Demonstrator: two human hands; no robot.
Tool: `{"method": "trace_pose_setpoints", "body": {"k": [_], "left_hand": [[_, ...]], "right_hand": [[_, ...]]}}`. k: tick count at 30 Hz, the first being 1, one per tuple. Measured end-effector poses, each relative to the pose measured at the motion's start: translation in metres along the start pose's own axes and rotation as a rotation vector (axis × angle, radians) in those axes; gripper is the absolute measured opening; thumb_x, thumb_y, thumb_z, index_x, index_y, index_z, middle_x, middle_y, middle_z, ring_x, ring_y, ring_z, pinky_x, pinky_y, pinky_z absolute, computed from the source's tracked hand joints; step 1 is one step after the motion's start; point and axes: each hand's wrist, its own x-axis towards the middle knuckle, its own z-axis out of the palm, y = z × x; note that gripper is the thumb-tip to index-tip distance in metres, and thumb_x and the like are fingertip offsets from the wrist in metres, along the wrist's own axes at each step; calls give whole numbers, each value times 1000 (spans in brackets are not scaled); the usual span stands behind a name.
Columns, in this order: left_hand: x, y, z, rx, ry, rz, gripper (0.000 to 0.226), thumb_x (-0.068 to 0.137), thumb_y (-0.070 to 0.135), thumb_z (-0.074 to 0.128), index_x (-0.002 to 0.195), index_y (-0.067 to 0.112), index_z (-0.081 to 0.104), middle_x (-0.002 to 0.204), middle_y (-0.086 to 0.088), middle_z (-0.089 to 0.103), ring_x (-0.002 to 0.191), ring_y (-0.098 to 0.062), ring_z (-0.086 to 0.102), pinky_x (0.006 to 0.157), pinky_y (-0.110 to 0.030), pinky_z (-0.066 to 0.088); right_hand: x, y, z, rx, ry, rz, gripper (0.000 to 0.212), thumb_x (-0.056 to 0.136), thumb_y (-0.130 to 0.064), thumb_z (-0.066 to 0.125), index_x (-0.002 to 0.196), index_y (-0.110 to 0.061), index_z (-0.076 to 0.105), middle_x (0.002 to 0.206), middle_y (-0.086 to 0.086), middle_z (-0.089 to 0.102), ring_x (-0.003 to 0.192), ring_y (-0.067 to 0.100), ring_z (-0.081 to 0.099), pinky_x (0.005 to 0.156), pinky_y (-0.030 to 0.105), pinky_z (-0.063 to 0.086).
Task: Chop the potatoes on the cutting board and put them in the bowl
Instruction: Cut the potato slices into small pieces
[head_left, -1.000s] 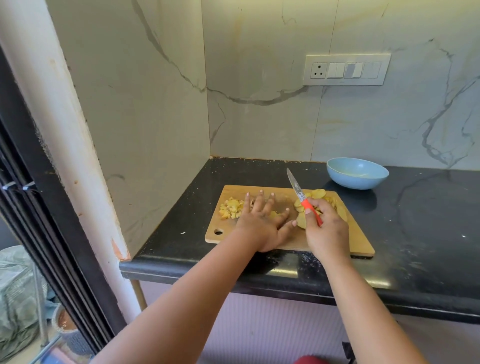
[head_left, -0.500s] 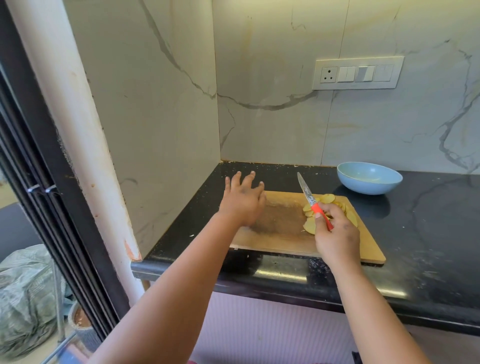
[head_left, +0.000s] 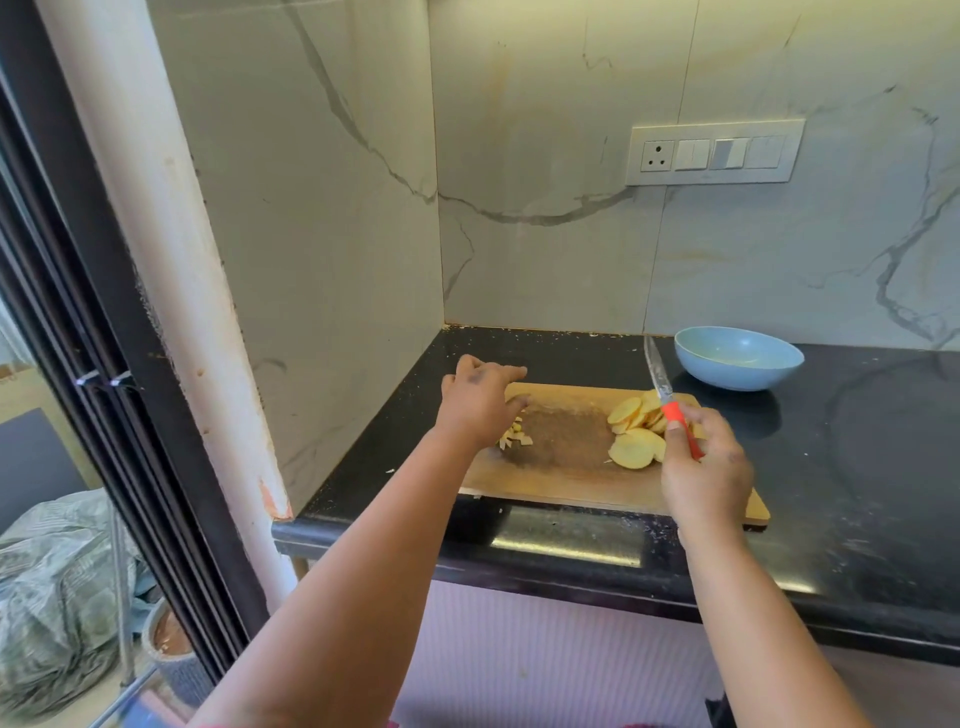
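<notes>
Left hand (head_left: 480, 402): arm reaches out over the left end of the cutting board (head_left: 566, 467), palm down, fingers loosely spread and slightly bent, holding nothing. It covers most of the chopped potato pieces (head_left: 514, 439); a few pale yellow chunks show just under its near edge.

Board is wood, flat on the black worktop (head_left: 857, 467), long side roughly along the front edge. Bare damp-looking patch mid-board.

Potato slices (head_left: 636, 434): round, pale yellow, overlapping in a loose pile on the right part of the board.

Right hand (head_left: 706, 467): curled round the knife (head_left: 667, 400) by its orange handle, over the slices, blade pointing away and up.

Blue bowl (head_left: 737, 358): upright on the worktop behind the board's right end, off the board; contents unclear.
</notes>
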Motion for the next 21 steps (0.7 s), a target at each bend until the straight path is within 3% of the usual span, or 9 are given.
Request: {"method": "trace_pose_setpoints", "body": {"k": [3,7,10,14,21], "left_hand": [[-2,7,1,49,63,17,33,100,26,49,133,28,57,120,2,65,123,-21,40,99,-40,32],[-3,25,3,102,-36,10,57,94,13,51,147,25,39,141,-2,50,135,-27,31,107,-42,31],[0,49,13,-129,-104,15,47,96,12,51,142,22,47,134,-2,53,129,-25,44,101,-38,44],[14,79,35,-378,-218,14,49,97,18,57,144,20,44,134,-1,57,127,-21,49,107,-39,43],[39,97,50,-401,-448,6,68,92,36,66,150,21,35,146,-4,47,130,-23,48,100,-34,42]], "right_hand": [[4,7,-10,40,102,56,23,97,-26,53,118,-21,65,108,-2,66,96,20,60,79,30,43],[7,9,-20,117,152,114,21,97,-27,55,115,-24,64,108,-3,65,93,16,59,80,31,45],[7,10,-21,127,151,120,19,97,-28,55,114,-26,64,107,-5,65,93,16,59,78,30,44],[6,11,-16,80,116,73,19,97,-28,54,114,-28,64,104,-7,67,94,19,62,81,33,48],[7,13,-16,46,75,32,20,98,-26,54,115,-26,64,103,-14,61,96,14,60,81,27,43]]}}
